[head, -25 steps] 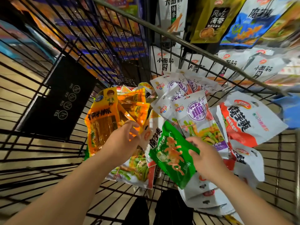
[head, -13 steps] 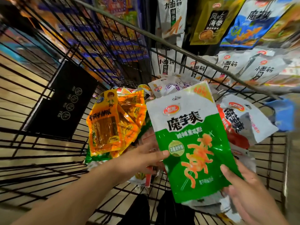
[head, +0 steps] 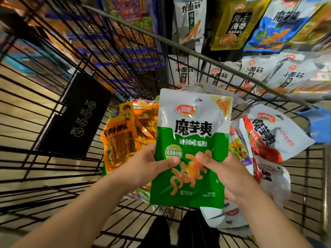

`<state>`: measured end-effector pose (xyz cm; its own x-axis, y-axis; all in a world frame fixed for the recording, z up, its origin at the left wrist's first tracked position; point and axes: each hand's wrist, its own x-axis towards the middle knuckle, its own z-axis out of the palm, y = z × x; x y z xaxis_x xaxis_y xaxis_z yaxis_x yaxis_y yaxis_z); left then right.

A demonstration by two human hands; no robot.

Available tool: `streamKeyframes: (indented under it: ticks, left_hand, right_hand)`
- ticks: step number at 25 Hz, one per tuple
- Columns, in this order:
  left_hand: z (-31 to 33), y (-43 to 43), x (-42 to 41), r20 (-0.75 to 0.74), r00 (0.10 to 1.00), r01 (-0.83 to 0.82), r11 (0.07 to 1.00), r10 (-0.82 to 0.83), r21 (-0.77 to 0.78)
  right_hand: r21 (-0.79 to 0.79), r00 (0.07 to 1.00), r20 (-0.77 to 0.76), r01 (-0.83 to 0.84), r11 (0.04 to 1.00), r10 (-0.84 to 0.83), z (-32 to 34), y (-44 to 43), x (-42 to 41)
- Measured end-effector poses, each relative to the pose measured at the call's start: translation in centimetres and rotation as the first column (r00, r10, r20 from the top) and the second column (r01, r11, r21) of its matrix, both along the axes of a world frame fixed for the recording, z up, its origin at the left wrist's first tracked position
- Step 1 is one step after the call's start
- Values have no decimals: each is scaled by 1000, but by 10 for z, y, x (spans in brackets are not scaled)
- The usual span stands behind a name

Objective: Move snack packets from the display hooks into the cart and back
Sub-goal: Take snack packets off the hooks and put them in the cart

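Head camera: a green-and-white snack packet (head: 192, 133) is held upright, front facing the viewer, above the inside of a wire shopping cart (head: 197, 54), clear of the packets lying in it. Both hands grip the packet's lower half. The left hand (head: 146, 169) clasps its left edge, thumb laid across the printed front and fingers hidden behind. The right hand (head: 223, 174) clasps the right edge the same way, its thumb pressed on the orange picture, almost meeting the left thumb. Both bare forearms reach in from the bottom of the frame.

Beneath and behind the held packet, loose packets are heaped in the cart: orange packets (head: 121, 140) to the left, a red-and-white packet (head: 272, 133) and other white ones to the right. A black panel with white symbols (head: 77, 119) hangs on the cart's left wall, and a blue plastic part (head: 318, 126) shows at the right edge. Beyond the rim, display packets (head: 190, 20) hang in rows. Wood-patterned flooring (head: 26, 104) shows through the wires.
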<state>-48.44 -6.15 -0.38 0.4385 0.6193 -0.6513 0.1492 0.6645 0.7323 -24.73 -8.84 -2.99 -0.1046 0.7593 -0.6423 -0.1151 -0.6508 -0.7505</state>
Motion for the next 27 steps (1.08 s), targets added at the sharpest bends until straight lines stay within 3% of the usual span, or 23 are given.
streamKeyframes:
  ticks: [2,4,7,9,13,17,20,23,27]
  left_hand:
    - [-4,5,2,-53,996,69,996,-67,50]
    - [-18,18,-2,-234,967,146,976,-106,160]
    - [-53,52,-3,-633,772,182,936,53,301]
    - [-82,69,6,-747,663,268,918,44,291]
    - [-132,80,31,-790,613,467,810,-8,355]
    - [-151,78,47,-828,559,421,847,40,324]
    - [-154,71,53,-807,570,352,843,152,407]
    - [-154,65,54,-811,559,373,821,173,433]
    - [-136,55,36,-794,555,277,845,248,457]
  right_hand:
    - [30,998,53,39,999,-41,-3,-2,7]
    - [32,986,62,150,988,-152,-7,-10,24]
    - [-23,960,-4,281,959,-281,-14,-21,48]
    - [-46,949,37,315,948,-313,-22,-23,53]
    - [-16,940,74,335,942,-333,-33,-18,48]
    - [-9,924,98,373,928,-370,-45,-19,49]
    - [-7,931,88,355,935,-353,-50,-25,50]
    - [-16,940,74,334,942,-332,-45,-27,46]
    - [-29,935,86,348,937,-344,-43,-26,45]
